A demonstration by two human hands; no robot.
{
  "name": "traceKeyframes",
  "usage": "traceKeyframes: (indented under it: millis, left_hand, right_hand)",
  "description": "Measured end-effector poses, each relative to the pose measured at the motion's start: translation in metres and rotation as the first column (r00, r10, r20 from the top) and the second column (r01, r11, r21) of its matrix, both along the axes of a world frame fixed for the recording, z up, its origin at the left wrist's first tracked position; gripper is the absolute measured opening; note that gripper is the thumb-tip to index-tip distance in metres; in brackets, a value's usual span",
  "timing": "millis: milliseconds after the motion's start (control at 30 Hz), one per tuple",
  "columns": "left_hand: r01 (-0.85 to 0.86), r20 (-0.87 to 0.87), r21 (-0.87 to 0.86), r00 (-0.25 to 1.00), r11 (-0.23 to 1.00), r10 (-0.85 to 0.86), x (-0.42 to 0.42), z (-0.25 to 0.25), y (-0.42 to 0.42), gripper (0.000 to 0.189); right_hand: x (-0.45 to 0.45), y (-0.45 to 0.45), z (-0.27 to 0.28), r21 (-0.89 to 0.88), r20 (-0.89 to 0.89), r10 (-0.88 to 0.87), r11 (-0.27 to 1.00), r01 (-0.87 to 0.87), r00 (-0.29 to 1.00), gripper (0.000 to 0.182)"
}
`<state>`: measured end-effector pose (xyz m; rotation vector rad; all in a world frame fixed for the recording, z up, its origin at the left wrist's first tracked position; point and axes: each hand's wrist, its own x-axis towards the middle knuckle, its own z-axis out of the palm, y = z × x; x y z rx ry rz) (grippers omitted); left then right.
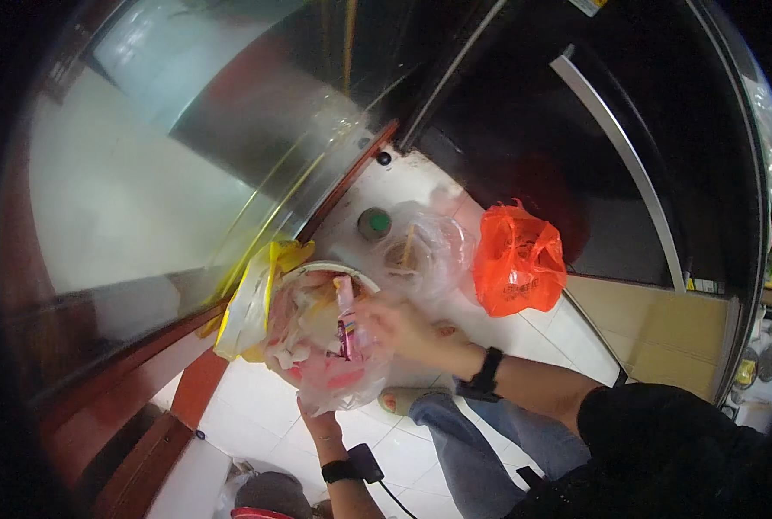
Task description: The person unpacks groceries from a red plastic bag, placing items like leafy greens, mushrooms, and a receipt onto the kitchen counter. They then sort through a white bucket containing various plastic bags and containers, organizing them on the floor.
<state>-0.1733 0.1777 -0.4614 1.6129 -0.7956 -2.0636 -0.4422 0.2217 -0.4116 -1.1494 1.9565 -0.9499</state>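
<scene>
A waste bin (359, 276) stands before me, lined with a clear plastic bag (353, 389) and filled with crumpled tissues and wrappers. Its pale rim shows only at the far side. On top of the rubbish lies a pink and purple wrapper (346, 321). My right hand (399, 331), blurred, is at the bin's right side against the liner; its fingertips are unclear. At the near edge of the bag, my left hand (321, 422) touches the plastic, with its fingers mostly hidden beneath. A yellow and white plastic packet (250, 308) leans at the bin's left.
Beyond the bin sit a clear plastic bag (447, 250), a green-topped container (376, 222) and a red plastic bag (522, 259). A glass-fronted cabinet (133, 194) borders the left; a dark appliance with a long handle (626, 149) and flat cardboard (665, 337) border the right.
</scene>
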Motion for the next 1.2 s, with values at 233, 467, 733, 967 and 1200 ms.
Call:
traceKeyframes:
  millis: [233,467,733,967,1200]
  left_hand:
    - [0.043,0.090,-0.137,0.995,0.990,-0.031,0.007,-0.014,0.010,0.034]
    - [0.088,0.109,-0.081,0.991,0.993,-0.079,0.011,-0.009,0.008,0.035]
    - [-0.069,0.016,-0.051,0.997,0.996,0.069,0.009,-0.010,0.017,0.038]
    - [-0.032,0.030,-0.092,0.999,0.995,0.035,0.000,0.002,0.018,0.039]
    - [-0.213,-0.104,0.031,0.971,0.976,0.215,0.010,-0.020,0.030,0.032]
  right_hand:
    - [-0.108,-0.040,-0.059,0.126,-0.498,-0.074,0.980,0.156,0.864,0.042]
    - [-0.148,-0.048,-0.100,0.255,-0.349,-0.056,0.955,0.152,0.935,0.034]
    - [-0.199,-0.002,-0.044,0.205,0.167,-0.648,0.760,0.616,0.743,0.029]
    - [-0.201,0.042,0.080,0.512,0.490,-0.752,0.657,0.553,0.441,0.017]
    - [-0.162,0.041,0.159,0.401,0.478,-0.622,0.783,0.476,0.620,0.020]
